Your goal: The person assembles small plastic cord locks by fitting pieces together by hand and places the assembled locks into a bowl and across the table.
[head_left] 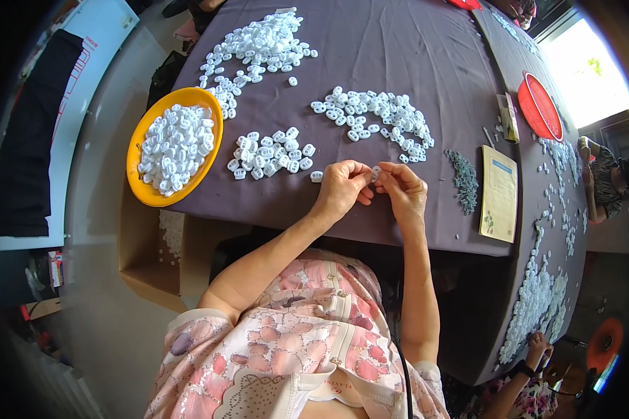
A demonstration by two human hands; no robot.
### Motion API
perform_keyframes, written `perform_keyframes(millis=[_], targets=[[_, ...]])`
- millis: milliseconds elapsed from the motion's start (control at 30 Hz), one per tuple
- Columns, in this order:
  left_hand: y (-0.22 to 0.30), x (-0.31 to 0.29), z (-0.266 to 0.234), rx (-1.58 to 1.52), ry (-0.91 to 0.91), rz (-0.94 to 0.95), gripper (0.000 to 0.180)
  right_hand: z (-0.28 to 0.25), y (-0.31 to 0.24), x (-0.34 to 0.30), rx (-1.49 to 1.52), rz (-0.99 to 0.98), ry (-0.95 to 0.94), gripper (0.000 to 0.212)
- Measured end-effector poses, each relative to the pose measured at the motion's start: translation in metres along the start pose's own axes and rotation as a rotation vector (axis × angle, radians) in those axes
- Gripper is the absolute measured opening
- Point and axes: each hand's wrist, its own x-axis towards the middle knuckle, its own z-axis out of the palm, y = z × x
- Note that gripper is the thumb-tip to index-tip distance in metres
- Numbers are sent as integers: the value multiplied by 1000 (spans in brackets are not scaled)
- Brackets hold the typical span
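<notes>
Red lettering runs along a white cabinet (101, 56) left of the yellow basin (134, 157), partly covered by a dark cloth (31, 126); well to the right of the basin, a beige booklet (500, 195) bears a blue band and a green plant picture, its print too small to make out. The left hand (342, 187) and right hand (404, 192), both to the basin's right, are pinched, thumbs against forefingers, at one small white piece (376, 173), whose edges the fingertips partly hide; their other fingers curl inward. Below the basin, a cardboard box (154, 279) with more white bits goes partly under the table (370, 42). At the far right of the basin, people at a second table are cut off or lost in dark blur; at least two show. Counted, there are one basin, full of white pieces, one booklet, one red basket (540, 108) far to the basin's right and one grey-green heap (463, 181) nearer it. Three white groups lie on the near table: a large pile (265, 42) above and right of the basin, a small cluster (269, 153) just right of it, and a curved group (388, 115) farther right; their overlapping pieces defy an exact count.
</notes>
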Motion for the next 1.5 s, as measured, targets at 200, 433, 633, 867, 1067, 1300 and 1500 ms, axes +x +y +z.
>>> perform_keyframes(millis=[200, 433, 633, 867, 1067, 1300, 1500], targets=[[1, 0, 2, -57, 2, -43, 14, 2, 1, -2, -82, -51, -7, 14], [5, 2, 5, -97, 37, -83, 16, 4, -2, -7, -72, -100, -49, 23], [5, 4, 3, -153, -9, -127, 17, 3, -3, -6, -197, -114, -43, 27], [6, 3, 5, -142, -18, -101, 17, 7, -12, -6, -410, -245, -40, 29], [-2, 6, 6, -117, 18, -75, 17, 12, -12, -3, -576, -341, 23, 26], [2, 8, -1, -116, -94, -147, 20, 10, -9, -6, -557, -412, -6, 26], [-9, 9, 0, -101, -55, -78, 20, 10, -9, -6, -568, -375, -4, 24]])
